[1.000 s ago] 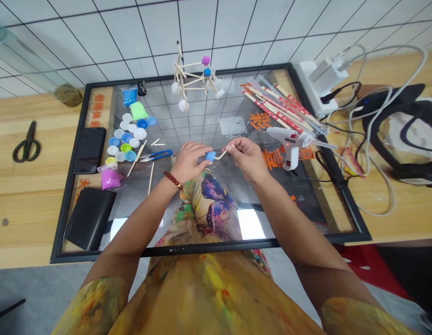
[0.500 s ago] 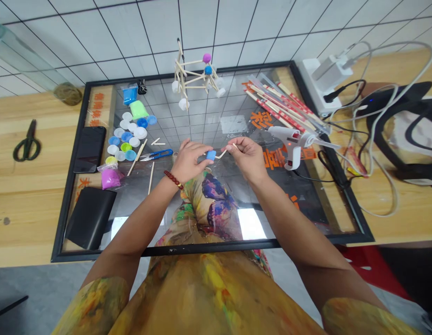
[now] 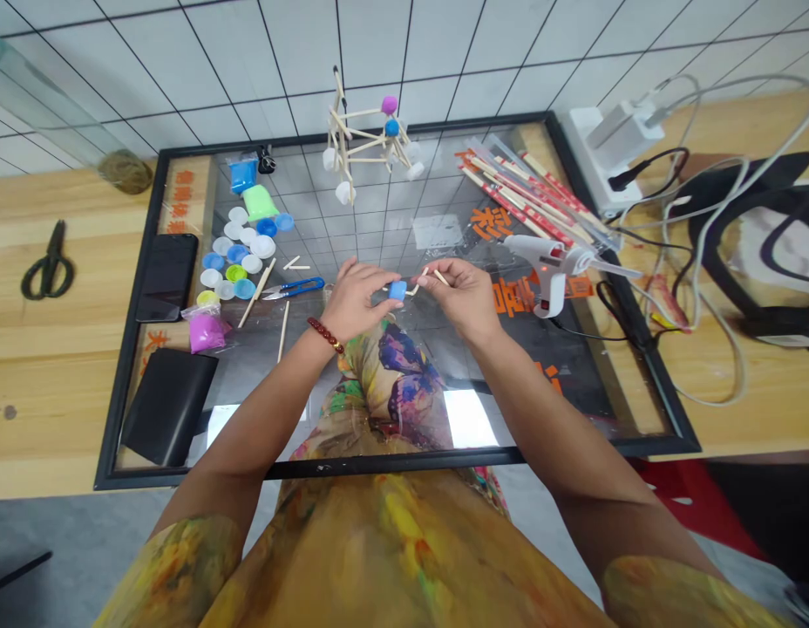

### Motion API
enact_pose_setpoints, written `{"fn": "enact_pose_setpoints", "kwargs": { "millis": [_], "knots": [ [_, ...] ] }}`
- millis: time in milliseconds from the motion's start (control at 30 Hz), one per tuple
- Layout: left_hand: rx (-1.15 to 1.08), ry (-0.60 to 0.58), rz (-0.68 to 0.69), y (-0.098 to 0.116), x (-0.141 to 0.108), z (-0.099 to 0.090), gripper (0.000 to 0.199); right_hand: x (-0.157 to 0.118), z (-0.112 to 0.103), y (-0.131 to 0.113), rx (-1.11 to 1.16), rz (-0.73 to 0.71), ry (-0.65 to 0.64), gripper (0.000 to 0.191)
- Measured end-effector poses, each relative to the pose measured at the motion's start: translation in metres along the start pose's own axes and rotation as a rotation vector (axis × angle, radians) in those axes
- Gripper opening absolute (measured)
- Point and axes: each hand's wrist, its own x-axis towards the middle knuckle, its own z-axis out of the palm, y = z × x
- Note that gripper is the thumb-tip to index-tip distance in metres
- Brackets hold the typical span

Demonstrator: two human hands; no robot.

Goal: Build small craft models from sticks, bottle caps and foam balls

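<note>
Stick frame already stands at back. Left hand fingers pinching blue lump; right hand fingers pinching stick touching it. Caps, chopsticks unused.

Wooden surface of light planks, carrying a black-framed mirror panel laid flat at its centre. Behind the panel, a wall of white square tiles with dark grout lines. The glass reflects those tiles and two bright rectangular patches of light near its front edge. In front of the panel, below the surface edge, grey floor. Lighting even.
</note>
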Motion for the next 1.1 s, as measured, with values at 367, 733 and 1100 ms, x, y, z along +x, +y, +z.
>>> {"fn": "enact_pose_setpoints", "kwargs": {
  "millis": [367, 733, 1100],
  "knots": [
    [0.002, -0.009, -0.032, 0.0016, 0.0006, -0.0018, 0.027, 0.0002, 0.0011, -0.0006, -0.009, 0.006, -0.003, 0.039],
    [0.016, -0.033, -0.006, -0.0021, -0.0005, -0.0006, 0.038, -0.0007, -0.0023, 0.0017, -0.017, -0.002, -0.020, 0.043],
    [0.008, -0.075, -0.014, -0.0014, 0.0003, -0.0023, 0.055, 0.0016, -0.0022, 0.0043, -0.038, 0.002, -0.017, 0.037]
  ]
}}
